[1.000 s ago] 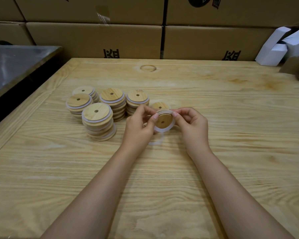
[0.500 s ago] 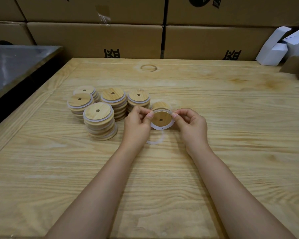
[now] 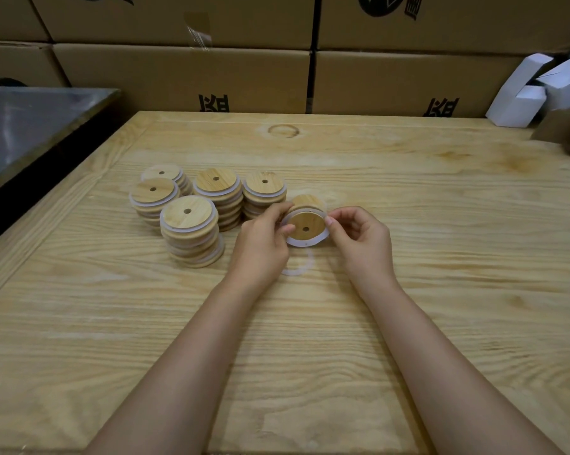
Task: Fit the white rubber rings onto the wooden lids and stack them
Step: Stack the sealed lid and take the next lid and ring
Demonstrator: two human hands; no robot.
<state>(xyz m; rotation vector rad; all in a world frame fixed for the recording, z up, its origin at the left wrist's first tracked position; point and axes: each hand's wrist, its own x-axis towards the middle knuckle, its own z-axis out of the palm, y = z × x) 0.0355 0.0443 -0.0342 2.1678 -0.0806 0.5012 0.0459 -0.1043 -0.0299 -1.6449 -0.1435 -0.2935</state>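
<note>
Fitting a white rubber ring [image 3: 306, 243] round a wooden lid [image 3: 305, 224] just above a pale, strongly grained wooden table [image 3: 408, 290].

Pinching the lid's left edge in the curled fingers of the left hand [image 3: 263, 244] and gripping its right edge, at the ring, between thumb and forefinger of the right hand [image 3: 359, 238], holding it tilted toward the camera near the table's middle. Working just right of five tightly clustered stacks of ringed lids [image 3: 190, 224], with a loose ring [image 3: 298, 267] lying flat just nearer and another lid [image 3: 306, 201] just farther. Facing a wall of printed cardboard cartons [image 3: 185, 77] along the far edge, with small white boxes [image 3: 523, 93] piled at far right and a grey metal surface [image 3: 30, 126] running along the left.
</note>
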